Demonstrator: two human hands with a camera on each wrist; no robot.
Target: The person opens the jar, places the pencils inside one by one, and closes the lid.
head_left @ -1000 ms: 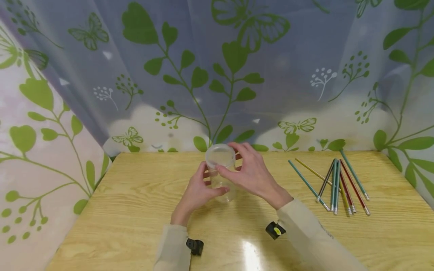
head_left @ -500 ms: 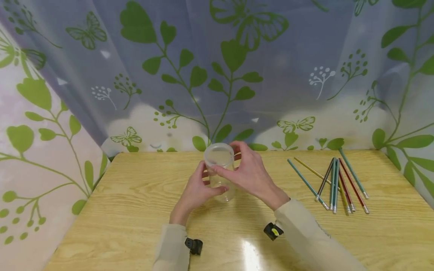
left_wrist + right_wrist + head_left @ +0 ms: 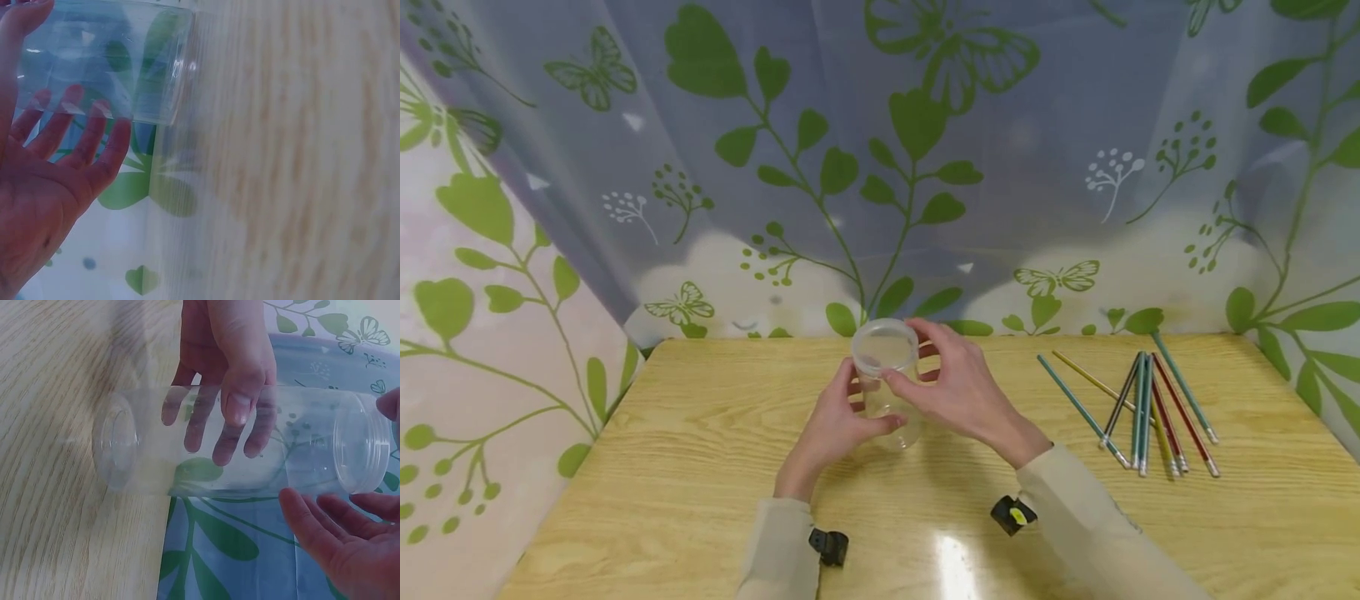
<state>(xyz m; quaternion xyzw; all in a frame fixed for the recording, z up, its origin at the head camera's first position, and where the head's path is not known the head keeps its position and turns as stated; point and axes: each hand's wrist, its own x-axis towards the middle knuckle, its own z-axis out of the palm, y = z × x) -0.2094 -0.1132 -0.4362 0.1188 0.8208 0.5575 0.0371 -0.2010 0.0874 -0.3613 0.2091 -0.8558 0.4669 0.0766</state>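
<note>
A clear, see-through plastic jar (image 3: 891, 408) stands upright between both hands, with a translucent lid (image 3: 886, 344) on top. My left hand (image 3: 829, 427) grips the jar's body from the left; its thumb crosses the front and its fingers go round the far side. Higher up, my right hand (image 3: 962, 387) holds the lid's edge, thumb in front and fingers behind. In the right wrist view the left hand's fingers (image 3: 203, 425) show through the wall of the jar (image 3: 300, 444), and nothing is seen inside it. Whether the jar's base touches the table cannot be told.
Several pencils (image 3: 1142, 408), green, red, yellow and dark, lie in a loose, partly crossed pile on the right of the wooden table (image 3: 685, 467). A patterned curtain (image 3: 820, 167) hangs at the table's back edge, and another patterned cloth (image 3: 497, 333) at the left.
The right hand has shifted slightly at the lid, its thumb first leftward and then back to the right. The left hand keeps its grip on the jar. The pencils lie unchanged.
</note>
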